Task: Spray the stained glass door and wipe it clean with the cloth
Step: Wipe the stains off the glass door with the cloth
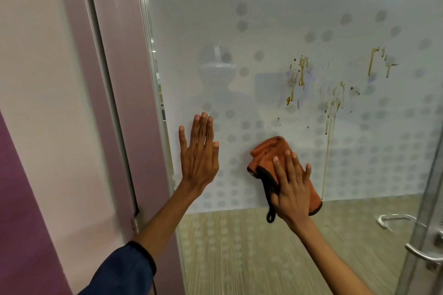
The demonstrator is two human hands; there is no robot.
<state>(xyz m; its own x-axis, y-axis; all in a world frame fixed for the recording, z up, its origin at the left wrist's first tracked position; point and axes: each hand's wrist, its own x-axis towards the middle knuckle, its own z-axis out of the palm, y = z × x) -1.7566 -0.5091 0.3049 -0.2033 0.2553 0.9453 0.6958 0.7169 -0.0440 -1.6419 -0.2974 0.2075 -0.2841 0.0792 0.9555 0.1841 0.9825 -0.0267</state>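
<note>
A frosted glass door with a pattern of grey dots fills the view. Brown stains with drips run down its right half, with more stains further right. My right hand presses a folded orange cloth with a dark edge flat against the glass, below and left of the stains. My left hand lies flat on the glass near the door's left edge, fingers spread, holding nothing. No spray bottle is in view.
A pinkish door frame and wall stand to the left. A metal lever handle sits at the lower right edge of the door. Through the clear lower glass, a striped floor shows.
</note>
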